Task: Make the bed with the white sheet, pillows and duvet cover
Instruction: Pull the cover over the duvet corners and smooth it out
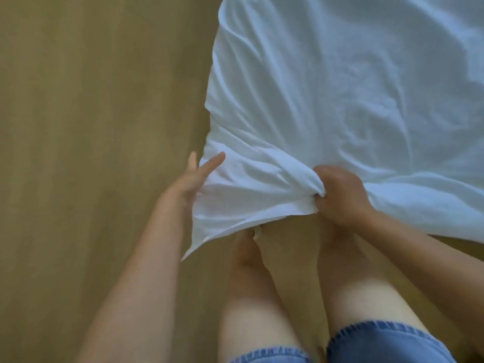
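I am fitting the sheet (327, 100) over the bed's near corner. My right hand (340, 195) holds a bunched fold in a closed grip; my left hand (193, 179) lies open-fingered against the hanging corner. Next, I judge, pull down and tuck under.

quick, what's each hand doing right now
Left hand: open, fingers straight, touching the hanging corner of the crumpled white cotton sheet.
Right hand: closed, gripping a bunched fold of that sheet.

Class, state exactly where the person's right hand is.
Head view, lower centre-right: the right hand grips a bunched fold of the white sheet above the feet.
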Action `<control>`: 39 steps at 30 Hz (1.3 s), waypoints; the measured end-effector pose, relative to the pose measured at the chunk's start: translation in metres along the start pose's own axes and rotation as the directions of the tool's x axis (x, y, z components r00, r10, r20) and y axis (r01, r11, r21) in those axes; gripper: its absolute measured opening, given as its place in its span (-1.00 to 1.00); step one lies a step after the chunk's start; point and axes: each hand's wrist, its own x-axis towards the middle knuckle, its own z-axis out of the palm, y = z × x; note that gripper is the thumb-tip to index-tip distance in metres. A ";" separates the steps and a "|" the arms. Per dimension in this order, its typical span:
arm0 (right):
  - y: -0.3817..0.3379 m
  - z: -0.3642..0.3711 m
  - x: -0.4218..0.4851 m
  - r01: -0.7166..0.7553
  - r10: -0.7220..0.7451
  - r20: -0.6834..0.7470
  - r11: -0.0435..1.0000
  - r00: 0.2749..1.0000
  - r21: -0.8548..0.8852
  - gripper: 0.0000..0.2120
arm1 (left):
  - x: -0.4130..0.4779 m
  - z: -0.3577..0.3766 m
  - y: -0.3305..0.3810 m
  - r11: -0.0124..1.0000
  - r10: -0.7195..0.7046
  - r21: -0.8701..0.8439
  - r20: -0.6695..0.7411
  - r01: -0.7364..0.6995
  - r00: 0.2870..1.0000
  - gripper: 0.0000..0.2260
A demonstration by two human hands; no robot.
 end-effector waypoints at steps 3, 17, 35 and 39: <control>-0.004 0.004 -0.008 -0.070 0.069 -0.087 0.998 0.994 -0.002 -0.88 | 0.026 0.014 -0.001 0.978 -0.122 -0.126 0.306 0.167 0.944 0.12; -0.078 0.048 -0.030 -0.025 0.033 0.090 0.996 0.995 -0.086 -0.08 | -0.058 -0.068 0.012 0.890 0.402 0.256 -0.053 -0.377 0.914 -0.64; -0.067 0.107 -0.030 -0.175 0.588 0.707 -0.707 0.392 0.685 -0.08 | -0.041 -0.018 0.018 0.963 0.134 0.233 0.024 -0.136 0.991 -0.80; -0.065 0.094 -0.012 0.176 0.538 0.512 -0.785 0.670 0.594 -0.33 | -0.056 -0.027 0.033 0.993 0.015 0.110 0.258 -0.044 0.966 -0.71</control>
